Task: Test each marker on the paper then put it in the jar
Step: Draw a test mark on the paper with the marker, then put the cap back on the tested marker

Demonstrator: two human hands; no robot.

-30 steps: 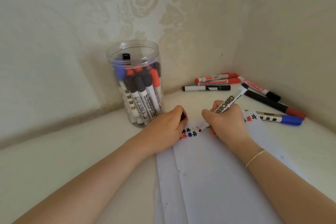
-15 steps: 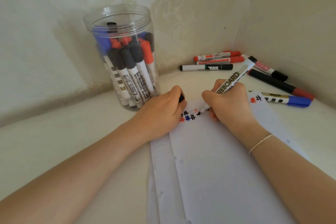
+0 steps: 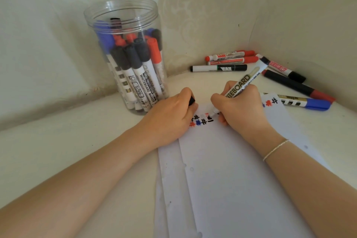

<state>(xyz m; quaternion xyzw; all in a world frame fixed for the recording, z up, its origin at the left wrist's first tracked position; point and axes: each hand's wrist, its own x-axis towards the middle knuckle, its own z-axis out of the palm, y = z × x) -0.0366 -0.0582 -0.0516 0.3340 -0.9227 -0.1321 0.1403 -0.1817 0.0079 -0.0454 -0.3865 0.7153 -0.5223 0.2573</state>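
My right hand [image 3: 241, 108] grips a white whiteboard marker [image 3: 245, 81], its tip down on the white paper [image 3: 241, 179], where a row of red, blue and black marks runs along the top edge. My left hand [image 3: 172, 118] rests on the paper's top left corner, fingers curled round a black marker cap [image 3: 191, 100]. A clear plastic jar [image 3: 125, 54] without a lid stands upright to the left, holding several capped markers.
Several loose markers lie in the corner at the back right: two red ones [image 3: 230, 58], a black-and-white one [image 3: 218, 68], a black-and-red one [image 3: 297, 88], a blue-capped one [image 3: 305, 102]. Patterned walls close in behind and on the right.
The marker tip has drawn new black strokes to the right of the earlier marks. The camera has shifted, so the jar sits differently in view. Both hands stay put.
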